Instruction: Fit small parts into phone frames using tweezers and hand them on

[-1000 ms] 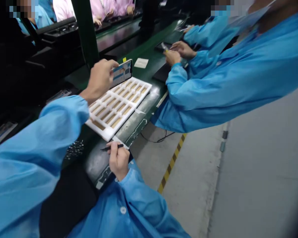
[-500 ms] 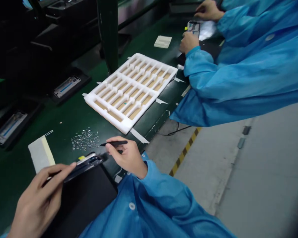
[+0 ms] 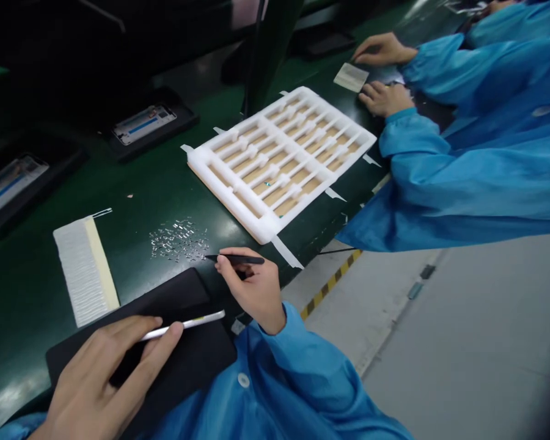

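Between the thumb and fingers of my left hand [image 3: 114,366] is a phone housing [image 3: 204,319], tipped on edge so that its thin white side faces me. It is over a black mat [image 3: 178,293] at the front of the bench. My right hand [image 3: 256,287] grips black tweezers [image 3: 241,259], their tips at the right edge of a scattered pile of tiny shiny metal parts [image 3: 178,239]. Whether the tips hold a part is too small to tell. Left of the pile lies a pale ribbed sheet [image 3: 80,275] with a yellowish strip.
A white foam tray [image 3: 282,131] with many slots is taped to the green bench [image 3: 132,244]. Two open phones [image 3: 144,124] [image 3: 13,183] lie in black holders at the left. A co-worker's hands [image 3: 385,98] are at the upper right, near a pale card [image 3: 351,77].
My left hand has turned the phone housing on edge and shifted right with it. The tweezers stay by the metal parts. The camera view has swung left, and the co-worker's hand has reached the pale card.
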Demonstrator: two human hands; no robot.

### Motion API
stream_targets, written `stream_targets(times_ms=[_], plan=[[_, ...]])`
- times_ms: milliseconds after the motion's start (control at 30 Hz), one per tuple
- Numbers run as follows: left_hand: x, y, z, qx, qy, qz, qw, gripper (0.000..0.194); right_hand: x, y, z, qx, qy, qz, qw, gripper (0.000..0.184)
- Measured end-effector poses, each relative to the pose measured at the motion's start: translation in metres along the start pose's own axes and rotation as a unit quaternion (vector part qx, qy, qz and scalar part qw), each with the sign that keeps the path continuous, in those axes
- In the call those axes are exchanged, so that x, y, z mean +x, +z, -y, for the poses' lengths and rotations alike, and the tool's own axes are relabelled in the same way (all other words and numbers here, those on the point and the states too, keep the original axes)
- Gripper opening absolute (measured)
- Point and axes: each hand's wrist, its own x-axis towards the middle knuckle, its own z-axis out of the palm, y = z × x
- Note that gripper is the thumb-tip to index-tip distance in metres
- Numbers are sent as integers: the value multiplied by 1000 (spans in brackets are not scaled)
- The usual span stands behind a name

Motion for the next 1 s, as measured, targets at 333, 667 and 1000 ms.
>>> stream_targets(times_ms=[333,667,1000], plan=[[4,-3,0,-5,39,8,999,76,4,-2,4,65,12,10,998,18],[56,-15,13,-229,-154,130,952,26,-7,-41,56,149,-50,75,985,7],[60,11,20,-300,-240,205,900,30,-9,-10,43,79,-40,245,965,8]])
